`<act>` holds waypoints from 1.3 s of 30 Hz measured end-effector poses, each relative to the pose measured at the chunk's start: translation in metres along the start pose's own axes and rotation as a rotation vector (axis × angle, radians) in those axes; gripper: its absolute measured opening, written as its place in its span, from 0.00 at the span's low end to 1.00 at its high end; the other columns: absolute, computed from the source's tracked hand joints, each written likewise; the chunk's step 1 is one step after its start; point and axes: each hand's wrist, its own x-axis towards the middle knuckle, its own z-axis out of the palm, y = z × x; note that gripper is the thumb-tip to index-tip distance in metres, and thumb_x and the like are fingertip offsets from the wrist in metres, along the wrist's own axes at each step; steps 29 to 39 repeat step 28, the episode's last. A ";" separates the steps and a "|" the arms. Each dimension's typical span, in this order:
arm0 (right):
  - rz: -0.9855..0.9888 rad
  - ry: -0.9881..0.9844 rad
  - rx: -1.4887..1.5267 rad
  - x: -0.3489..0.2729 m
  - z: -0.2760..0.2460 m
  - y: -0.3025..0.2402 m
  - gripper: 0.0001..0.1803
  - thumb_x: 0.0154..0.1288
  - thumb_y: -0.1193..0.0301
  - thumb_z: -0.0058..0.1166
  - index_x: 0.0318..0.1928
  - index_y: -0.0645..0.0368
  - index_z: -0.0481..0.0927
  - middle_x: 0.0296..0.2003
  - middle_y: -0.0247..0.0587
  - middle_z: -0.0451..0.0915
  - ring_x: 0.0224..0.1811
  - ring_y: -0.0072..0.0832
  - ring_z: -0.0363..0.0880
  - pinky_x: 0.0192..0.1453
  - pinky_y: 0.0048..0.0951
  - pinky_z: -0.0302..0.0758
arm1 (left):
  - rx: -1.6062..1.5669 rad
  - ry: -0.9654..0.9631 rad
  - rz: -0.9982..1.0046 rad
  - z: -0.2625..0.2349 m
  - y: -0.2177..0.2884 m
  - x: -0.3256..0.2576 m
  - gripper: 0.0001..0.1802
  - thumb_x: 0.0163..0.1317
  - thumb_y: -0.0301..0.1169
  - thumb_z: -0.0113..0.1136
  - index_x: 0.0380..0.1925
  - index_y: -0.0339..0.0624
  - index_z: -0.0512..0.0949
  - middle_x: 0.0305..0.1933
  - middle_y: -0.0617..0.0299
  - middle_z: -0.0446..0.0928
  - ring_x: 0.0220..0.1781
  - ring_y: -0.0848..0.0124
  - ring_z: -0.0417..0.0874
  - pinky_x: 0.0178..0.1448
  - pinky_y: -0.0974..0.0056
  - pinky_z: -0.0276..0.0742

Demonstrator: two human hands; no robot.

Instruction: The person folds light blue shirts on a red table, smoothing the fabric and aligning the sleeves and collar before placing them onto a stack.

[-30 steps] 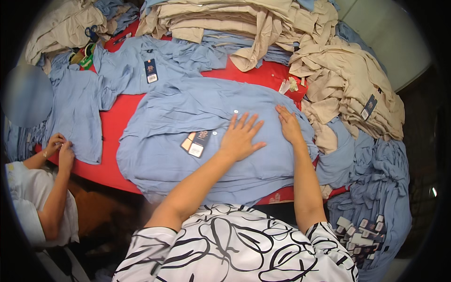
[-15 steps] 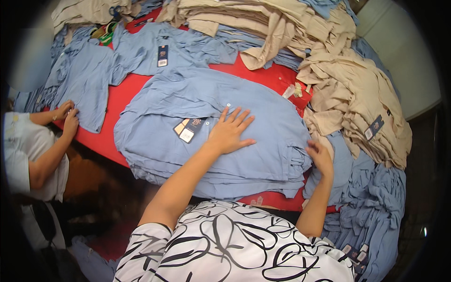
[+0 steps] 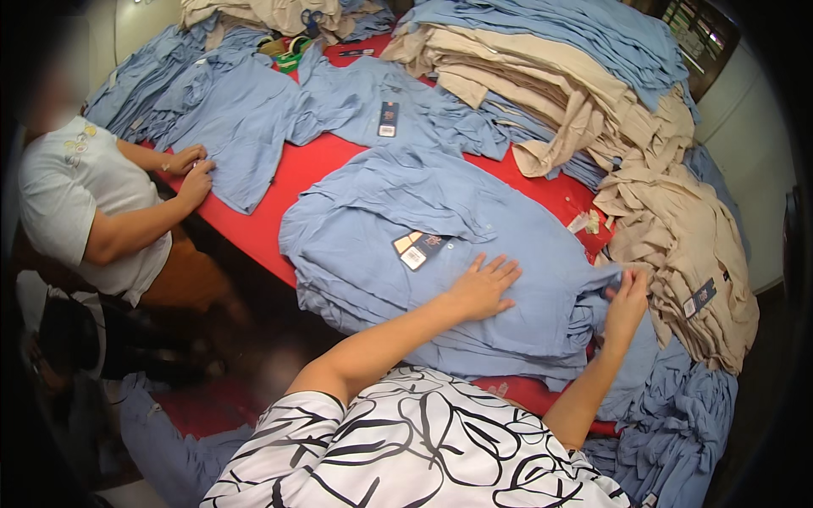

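A light blue button shirt (image 3: pixel 542 224) lies on top of a pile of similar blue shirts in front of me. Its dark hang tag (image 3: pixel 432 245) and a white tag rest near its buttons. My left hand (image 3: pixel 484 289) presses on the cloth with fingers stretched out, to the right of and nearer than the tags. At the right end of the pile, my right hand (image 3: pixel 627 303) pinches a raised fold of blue cloth between thumb and fingers.
The pile sits on a red table (image 3: pixel 246 241). Beige garments (image 3: pixel 669 212) are heaped at the right, and a tall beige and blue stack (image 3: pixel 517 55) stands behind. At left, a co-worker's hands (image 3: pixel 190 172) touch another blue shirt (image 3: pixel 246 110). Scissors (image 3: pixel 312 19) lie at the back.
The view has shifted, placing everything lower and further right. My left hand has slid nearer to me across the shirt. My right hand has taken hold of cloth at the right end and lifted it.
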 end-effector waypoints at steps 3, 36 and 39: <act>-0.507 -0.060 0.076 -0.036 0.038 -0.100 0.08 0.71 0.70 0.50 0.42 0.63 0.76 0.48 0.54 0.79 0.54 0.47 0.77 0.59 0.41 0.72 | -0.277 -0.019 -0.084 -0.011 -0.001 -0.007 0.41 0.63 0.48 0.57 0.71 0.44 0.57 0.73 0.53 0.61 0.75 0.53 0.59 0.77 0.42 0.44; -0.520 -0.383 -0.002 -0.060 0.190 -0.030 0.26 0.67 0.82 0.45 0.65 0.57 0.68 0.67 0.54 0.63 0.71 0.49 0.59 0.74 0.42 0.55 | -2.333 0.637 -0.720 -0.049 -0.050 -0.053 0.28 0.69 0.43 0.56 0.63 0.38 0.67 0.65 0.57 0.72 0.67 0.64 0.72 0.71 0.56 0.65; -0.520 -0.383 -0.002 -0.060 0.190 -0.030 0.26 0.67 0.82 0.45 0.65 0.57 0.68 0.67 0.54 0.63 0.71 0.49 0.59 0.74 0.42 0.55 | -2.333 0.637 -0.720 -0.049 -0.050 -0.053 0.28 0.69 0.43 0.56 0.63 0.38 0.67 0.65 0.57 0.72 0.67 0.64 0.72 0.71 0.56 0.65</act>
